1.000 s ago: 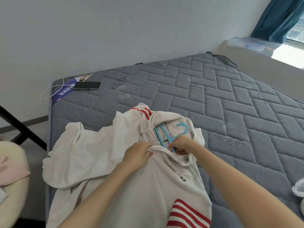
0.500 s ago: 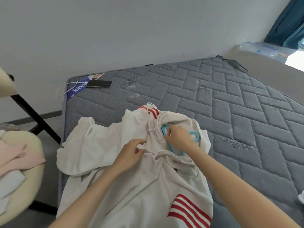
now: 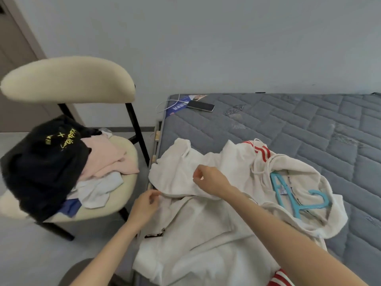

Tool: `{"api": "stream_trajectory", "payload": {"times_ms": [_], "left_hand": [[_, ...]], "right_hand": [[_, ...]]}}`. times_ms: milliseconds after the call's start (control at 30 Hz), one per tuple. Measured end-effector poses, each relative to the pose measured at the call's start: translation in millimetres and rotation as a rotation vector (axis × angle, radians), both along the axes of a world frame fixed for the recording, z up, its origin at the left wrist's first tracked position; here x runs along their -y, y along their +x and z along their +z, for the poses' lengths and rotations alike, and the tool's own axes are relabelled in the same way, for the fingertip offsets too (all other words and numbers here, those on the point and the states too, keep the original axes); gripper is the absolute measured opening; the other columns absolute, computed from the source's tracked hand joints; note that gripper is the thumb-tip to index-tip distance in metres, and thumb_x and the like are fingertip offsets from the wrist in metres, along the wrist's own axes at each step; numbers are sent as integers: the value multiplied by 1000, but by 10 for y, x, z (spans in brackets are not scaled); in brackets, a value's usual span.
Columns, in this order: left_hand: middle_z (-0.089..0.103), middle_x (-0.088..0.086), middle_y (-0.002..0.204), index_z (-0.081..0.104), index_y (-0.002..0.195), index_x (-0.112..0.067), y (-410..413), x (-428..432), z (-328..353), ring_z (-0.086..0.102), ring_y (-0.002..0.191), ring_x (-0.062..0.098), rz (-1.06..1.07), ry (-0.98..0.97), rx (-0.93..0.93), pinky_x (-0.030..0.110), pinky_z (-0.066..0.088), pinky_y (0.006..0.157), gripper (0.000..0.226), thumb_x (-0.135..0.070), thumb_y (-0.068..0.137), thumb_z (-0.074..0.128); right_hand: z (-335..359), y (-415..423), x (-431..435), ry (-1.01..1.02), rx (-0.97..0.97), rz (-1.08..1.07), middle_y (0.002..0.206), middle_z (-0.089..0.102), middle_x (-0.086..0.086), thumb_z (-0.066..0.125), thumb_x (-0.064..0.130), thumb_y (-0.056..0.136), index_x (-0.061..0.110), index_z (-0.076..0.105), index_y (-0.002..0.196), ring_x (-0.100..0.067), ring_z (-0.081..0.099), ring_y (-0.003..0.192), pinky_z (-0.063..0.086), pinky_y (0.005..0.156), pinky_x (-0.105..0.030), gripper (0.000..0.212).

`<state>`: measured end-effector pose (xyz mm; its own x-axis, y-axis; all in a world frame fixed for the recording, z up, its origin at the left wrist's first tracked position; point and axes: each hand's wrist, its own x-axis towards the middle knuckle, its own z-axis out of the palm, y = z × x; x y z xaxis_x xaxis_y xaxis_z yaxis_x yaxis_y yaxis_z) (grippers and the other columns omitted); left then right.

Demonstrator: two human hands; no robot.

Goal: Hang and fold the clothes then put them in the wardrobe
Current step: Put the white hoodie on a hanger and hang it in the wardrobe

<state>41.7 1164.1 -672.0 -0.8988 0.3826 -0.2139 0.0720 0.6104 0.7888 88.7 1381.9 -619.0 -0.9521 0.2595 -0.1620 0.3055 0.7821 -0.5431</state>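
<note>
Mattress (image 3: 288, 131): hoodie (image 3: 206, 234) tag (image 3: 154, 235) illeg.; blk garment (image 3: 41, 172) w/ yellow script (image 3: 61, 139), illeg.

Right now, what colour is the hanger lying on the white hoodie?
Light blue; the hanger shows best in the head view, on the white hoodie.

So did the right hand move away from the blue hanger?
Yes. The right hand has left the blue hanger and moved across the hoodie toward the mattress edge nearest the chair.

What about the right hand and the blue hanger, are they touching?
Apart. Head view: right hand rests on the hoodie; white cloth shows between it and the hanger.
</note>
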Motion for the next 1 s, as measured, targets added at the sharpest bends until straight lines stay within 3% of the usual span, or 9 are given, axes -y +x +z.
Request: {"api": "stream_trajectory", "payload": {"times_ms": [133, 267, 400, 500, 667, 767, 833, 933, 1000], "left_hand": [[47, 4, 132, 45, 134, -15, 79, 245, -194, 48, 120, 17, -105, -161, 229, 23, 41, 94, 60, -24, 81, 71], [36, 1, 132, 31, 143, -30, 232, 432, -329, 38, 129, 20, -223, -276, 264, 30, 36, 106, 83, -30, 74, 76], [36, 1, 132, 20, 147, -37, 328, 413, -377, 36, 125, 22, -196, -333, 17, 32, 38, 99, 80, -30, 82, 66], [31, 0, 133, 21, 146, -41, 329, 357, -341, 35, 123, 22, -296, -476, -157, 34, 40, 94, 72, -33, 87, 61], [14, -1, 149, 13, 148, -38, 326, 308, -377, 29, 128, 21, -460, -583, -318, 36, 36, 98, 72, -40, 88, 53], [16, -5, 151, 12, 149, -34, 375, 301, -435, 28, 133, 19, -453, -552, -303, 35, 33, 102, 72, -42, 88, 50], [25, -7, 149, 22, 146, -30, 401, 267, -449, 33, 130, 18, -393, -491, -324, 31, 35, 101, 61, -33, 91, 46], [48, -12, 135, 45, 133, -28, 369, 253, -412, 48, 116, 13, -216, -321, -285, 28, 43, 89, 39, -22, 95, 39], [62, -13, 115, 57, 121, -28, 312, 289, -374, 57, 103, 9, -115, -207, -212, 23, 46, 79, 29, -23, 95, 43]], "right_hand": [[-181, -178, 385, -20, 28, 252, 111, 62, 0, 59, 28, 89, 19, 61, 110, -19, 55, 105, 46, 87, -33, 23], [-429, -322, 669, 234, 97, 370, 122, 53, -2, 64, 41, 85, 26, 48, 129, -22, 46, 116, 37, 95, -35, 49], [-655, -367, 802, 415, 70, 388, 126, 48, -4, 52, 25, 92, 22, 41, 133, -25, 46, 115, 35, 93, -35, 42], [-683, -379, 766, 368, 13, 378, 122, 51, -4, 45, 10, 93, 19, 45, 128, -27, 52, 108, 40, 83, -33, 36], [-392, -407, 555, 105, -241, 258, 102, 54, -2, 46, 16, 93, 15, 55, 111, -25, 56, 82, 38, 65, -32, 19], [-211, -352, 360, 154, -293, 249, 85, 51, 1, 47, 19, 92, 18, 54, 92, -24, 53, 71, 33, 57, -30, 7], [-159, -276, 225, 313, -198, 280, 80, 49, 2, 45, 20, 91, 20, 51, 81, -26, 54, 71, 32, 55, -29, 11], [-155, -143, 91, 541, 125, 351, 81, 49, 3, 44, 20, 87, 23, 43, 68, -23, 53, 76, 34, 60, -27, 19], [-152, -109, 64, 608, 282, 371, 89, 53, 2, 45, 26, 88, 24, 54, 77, -19, 50, 84, 36, 68, -28, 14]]}}
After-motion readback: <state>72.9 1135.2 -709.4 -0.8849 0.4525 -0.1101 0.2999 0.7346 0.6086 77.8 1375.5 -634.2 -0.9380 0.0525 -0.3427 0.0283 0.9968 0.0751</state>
